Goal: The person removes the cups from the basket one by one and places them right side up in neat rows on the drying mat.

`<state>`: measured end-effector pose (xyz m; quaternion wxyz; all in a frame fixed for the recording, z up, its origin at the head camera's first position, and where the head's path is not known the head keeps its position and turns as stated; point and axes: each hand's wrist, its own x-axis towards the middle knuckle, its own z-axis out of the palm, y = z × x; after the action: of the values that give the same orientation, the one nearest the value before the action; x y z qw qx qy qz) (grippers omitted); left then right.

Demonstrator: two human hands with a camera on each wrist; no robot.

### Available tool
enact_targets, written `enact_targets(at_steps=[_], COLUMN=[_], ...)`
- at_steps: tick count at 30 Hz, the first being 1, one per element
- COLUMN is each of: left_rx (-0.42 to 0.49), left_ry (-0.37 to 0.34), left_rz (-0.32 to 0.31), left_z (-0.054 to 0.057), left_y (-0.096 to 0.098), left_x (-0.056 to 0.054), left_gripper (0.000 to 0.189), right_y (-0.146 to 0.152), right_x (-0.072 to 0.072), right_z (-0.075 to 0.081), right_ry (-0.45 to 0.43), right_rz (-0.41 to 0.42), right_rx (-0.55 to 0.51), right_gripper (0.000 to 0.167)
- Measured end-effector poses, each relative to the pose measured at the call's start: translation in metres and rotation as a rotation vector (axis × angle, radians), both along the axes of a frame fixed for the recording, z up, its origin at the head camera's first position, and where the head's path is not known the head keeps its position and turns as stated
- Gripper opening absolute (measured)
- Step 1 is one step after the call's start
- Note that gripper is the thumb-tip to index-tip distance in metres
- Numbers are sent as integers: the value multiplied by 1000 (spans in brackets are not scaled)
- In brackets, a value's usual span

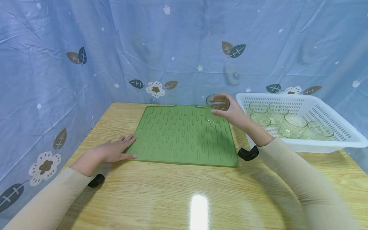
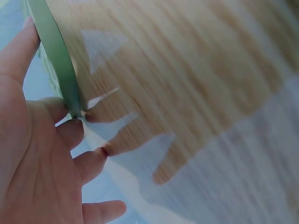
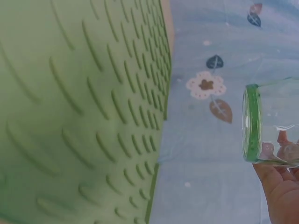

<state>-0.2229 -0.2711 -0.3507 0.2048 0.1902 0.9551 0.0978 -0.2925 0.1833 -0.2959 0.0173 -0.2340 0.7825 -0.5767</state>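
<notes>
A clear drinking glass (image 1: 212, 115) is gripped by my right hand (image 1: 234, 111), thumb on the near side and fingers curled round the back. In the right wrist view the thick base of the glass (image 3: 252, 123) faces the ribbed green drying mat (image 3: 93, 93). The head view shows the glass over the mat's back right part. My left hand (image 1: 116, 150) lies at the front left corner of the green mat (image 1: 184, 137), fingers spread and fairly straight. In the left wrist view its fingertips are right at the mat's edge (image 2: 58, 56).
At the back right stands a white slotted plastic basket (image 1: 342, 143) with several clear glasses (image 1: 291, 124) inside. The mat lies on a wooden table (image 1: 149, 195) with a glossy surface. A blue patterned curtain (image 1: 184, 48) hangs behind and at the sides.
</notes>
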Motion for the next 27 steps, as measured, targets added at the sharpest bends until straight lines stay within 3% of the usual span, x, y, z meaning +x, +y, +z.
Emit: enact_targets(at_steps=[18, 27], left_rx=[-4, 11], left_ry=[-8, -20], left_rz=[7, 7], left_z=[5, 3], left_y=[1, 1], left_x=[1, 0], left_gripper=[96, 97], right_y=[-44, -65], right_x=[-7, -12], right_z=[-10, -26], right_ry=[-12, -23], right_rz=[17, 20], right_rx=[-55, -58], right_gripper=[63, 72])
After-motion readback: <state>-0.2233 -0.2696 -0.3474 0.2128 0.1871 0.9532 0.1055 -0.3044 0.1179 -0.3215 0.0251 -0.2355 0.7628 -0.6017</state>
